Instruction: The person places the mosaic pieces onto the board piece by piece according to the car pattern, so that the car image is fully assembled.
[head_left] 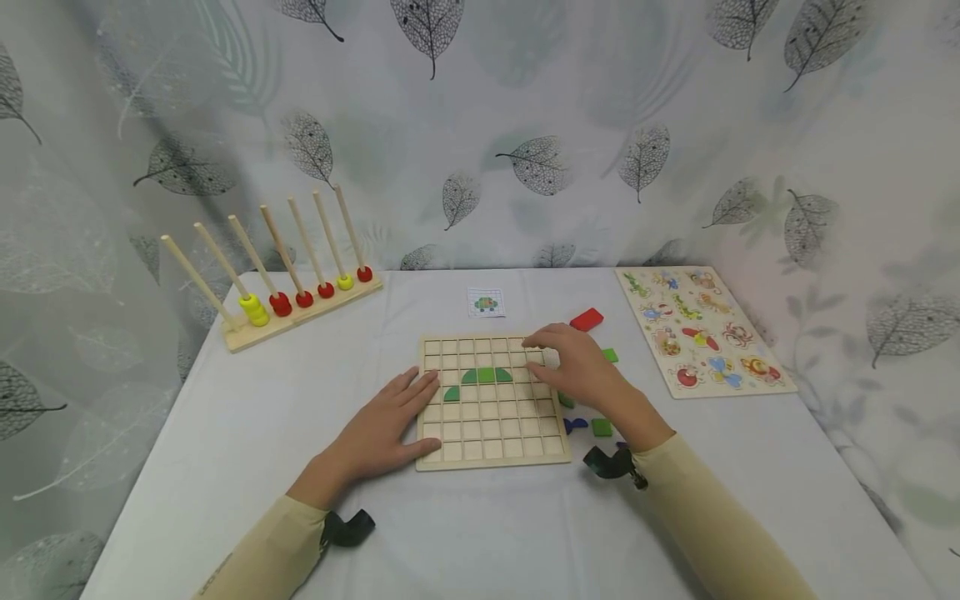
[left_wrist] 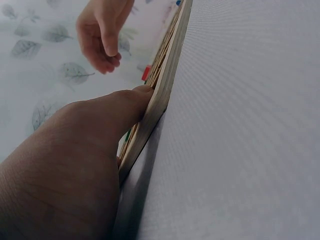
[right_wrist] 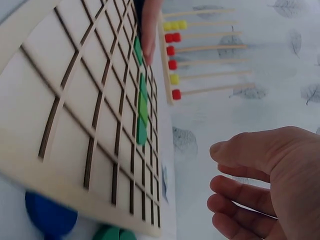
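Observation:
A wooden grid board (head_left: 480, 467) lies flat on the white table. Set in its squares are a light green square (head_left: 486, 375), a dark green quarter-round piece (head_left: 469, 377) on one side of it and another (head_left: 503, 376) on the other. One more quarter-round (head_left: 452, 394) sits lower left. My left hand (head_left: 386, 425) rests on the board's left edge with fingers spread, its thumb touching the rim in the left wrist view. Over the upper right part of the board hovers my right hand (head_left: 581, 367), fingers loosely bent; nothing shows between them in the right wrist view (right_wrist: 280, 180).
Right of the board lie a red block (head_left: 587, 320), a green square (head_left: 602, 427), a blue piece (head_left: 575, 425) and other pieces. A small pattern card (head_left: 486, 302) lies behind it. A bead-peg stand (head_left: 300, 315) is back left; an animal picture board (head_left: 705, 333) lies right.

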